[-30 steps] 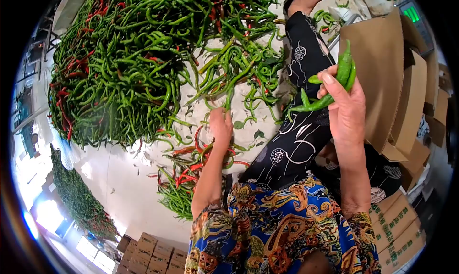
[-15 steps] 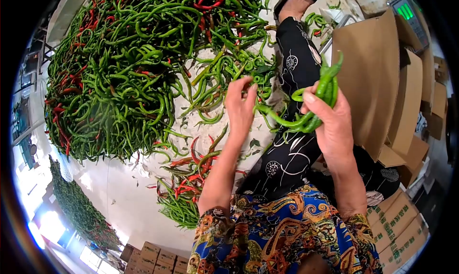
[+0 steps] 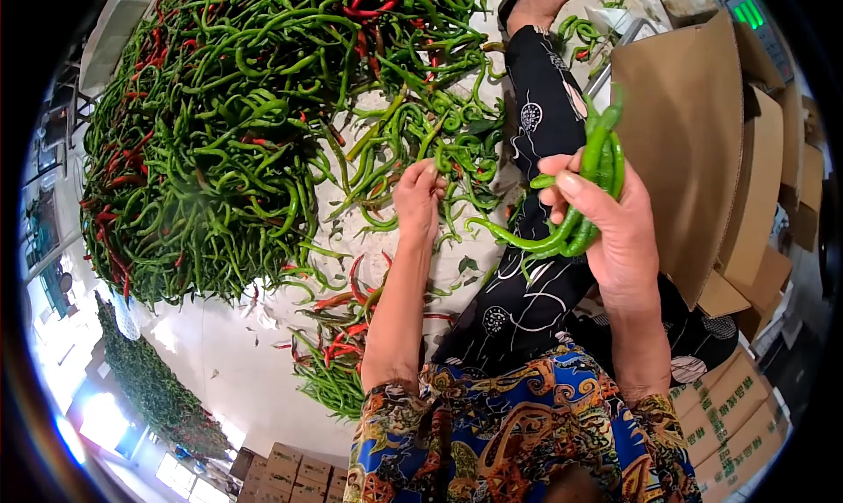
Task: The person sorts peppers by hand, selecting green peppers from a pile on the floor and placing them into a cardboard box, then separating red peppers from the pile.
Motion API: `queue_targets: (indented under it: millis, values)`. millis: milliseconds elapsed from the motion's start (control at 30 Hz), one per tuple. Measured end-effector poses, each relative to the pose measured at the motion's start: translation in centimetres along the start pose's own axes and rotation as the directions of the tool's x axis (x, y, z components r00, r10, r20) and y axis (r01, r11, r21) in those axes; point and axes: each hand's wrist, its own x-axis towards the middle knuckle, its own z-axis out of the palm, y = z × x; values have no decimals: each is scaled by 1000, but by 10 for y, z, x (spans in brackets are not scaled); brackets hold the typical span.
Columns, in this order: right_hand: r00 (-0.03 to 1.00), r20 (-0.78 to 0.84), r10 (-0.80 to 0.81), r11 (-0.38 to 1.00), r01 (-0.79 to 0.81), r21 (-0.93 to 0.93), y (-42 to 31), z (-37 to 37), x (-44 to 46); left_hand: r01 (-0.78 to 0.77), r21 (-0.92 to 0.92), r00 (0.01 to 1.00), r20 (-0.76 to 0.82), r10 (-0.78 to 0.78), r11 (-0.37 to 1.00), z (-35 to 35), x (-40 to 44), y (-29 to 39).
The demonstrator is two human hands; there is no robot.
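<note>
Several long green peppers (image 3: 597, 165) are held in my right hand (image 3: 619, 226), with the thumb across them and the curved tips hanging to the left. My left hand (image 3: 418, 200) is at the lower edge of a small loose heap of green peppers (image 3: 417, 125). Its fingers are pinched together at a pepper there; whether it is gripped is hard to make out. A large pile of green peppers (image 3: 219, 151) with some red ones lies to the left. Below my left hand, red peppers (image 3: 351, 296) and thin green peppers (image 3: 329, 382) lie beside my forearm.
An open cardboard box (image 3: 680, 143) stands right of my right hand, with a scale display (image 3: 748, 14) behind it. My outstretched leg (image 3: 537, 99) lies between heap and box. Stacked cartons (image 3: 733, 424) are at the lower right, more cartons (image 3: 285, 472) at the bottom left.
My right hand now holds more green peppers than a second ago. My left hand went up to the small heap, opened its fingers, then came slightly down and left and closed them.
</note>
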Motion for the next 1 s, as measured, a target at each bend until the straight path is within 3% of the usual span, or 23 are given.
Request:
queue_targets:
  millis: [133,167,200,233,267,300,333,367,433,500,567,633,700,767,833,867,900,967,1000]
  values:
    - [999,52,7,991,1,-137,28,7,11,-102,-143,992,58,111,984,27,-46,42]
    - [998,55,26,985,-17,-169,29,11,10,-128,-85,988,77,135,988,36,-58,52]
    - [998,65,9,993,-1,-116,34,17,11,-223,163,974,86,211,961,51,-75,67]
    - [997,74,-8,998,12,-62,40,21,13,-303,400,953,112,282,865,64,-93,78]
    - [996,89,-6,979,24,-203,46,19,17,-480,498,876,222,429,722,71,-106,82]
    - [996,78,-36,960,56,-273,45,22,18,-632,560,766,347,541,536,77,-113,83]
    - [998,64,-22,982,34,-188,46,22,18,-714,502,689,385,614,487,77,-111,78]
    - [999,53,-5,995,11,-102,47,21,19,-632,461,772,313,552,623,74,-109,78]
    - [993,60,-100,933,115,-340,49,20,20,-422,334,906,192,378,843,68,-104,81]
    - [975,83,-206,812,218,-541,59,17,24,-510,264,859,214,466,819,73,-105,86]
    - [995,101,-23,953,52,-299,51,15,25,-600,286,797,303,523,748,74,-108,91]
    - [996,82,-21,988,33,-149,45,19,26,-473,273,859,355,369,838,70,-107,93]
    - [997,65,-42,966,58,-254,50,18,28,-385,186,871,397,290,904,61,-93,93]
    - [1000,23,-3,953,9,-302,49,19,27,-375,427,926,211,313,823,49,-58,85]
    - [999,21,-36,965,40,-261,48,24,26,-322,510,918,-38,395,798,19,3,61]
    - [998,23,-62,957,66,-283,51,25,27,-340,691,854,-58,518,638,-10,35,40]
    - [996,20,-85,948,87,-306,53,24,27,-394,808,771,31,636,438,-34,60,20]
    - [994,52,-94,949,106,-298,53,23,27,-320,944,766,211,607,76,-42,67,4]
    - [994,64,-87,950,102,-297,54,22,27,-311,947,785,206,584,84,-40,66,-2]
